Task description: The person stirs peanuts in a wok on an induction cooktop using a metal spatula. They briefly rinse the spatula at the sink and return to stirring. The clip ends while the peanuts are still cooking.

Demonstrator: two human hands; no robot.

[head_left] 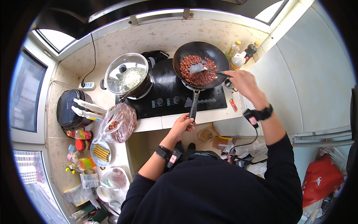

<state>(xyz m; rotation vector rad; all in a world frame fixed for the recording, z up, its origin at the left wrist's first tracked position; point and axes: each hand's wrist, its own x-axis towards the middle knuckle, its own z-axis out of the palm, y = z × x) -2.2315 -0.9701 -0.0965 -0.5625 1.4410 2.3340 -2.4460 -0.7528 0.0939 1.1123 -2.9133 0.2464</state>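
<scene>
A dark wok [222,52] sits on the right side of a black glass cooktop [164,80]. Reddish-brown peanuts [190,61] are spread over its bottom. My left hand [181,125] is closed around the wok's black handle [194,105], which points toward me. From the right, my right hand [244,84] grips the dark handle of a spatula [196,68]; its grey blade rests among the peanuts. On the cooktop's left side stands a pot [138,89] under a glass lid [126,72], with pale contents visible through the steamy glass.
A clear plastic bag [125,123] of peanuts lies at the counter's left corner, beside a black appliance [69,106]. A plate [104,163] of yellow sticks sits nearer me. Bottles [235,48] stand behind the wok's right side. A red lighter [233,105] lies right of the cooktop.
</scene>
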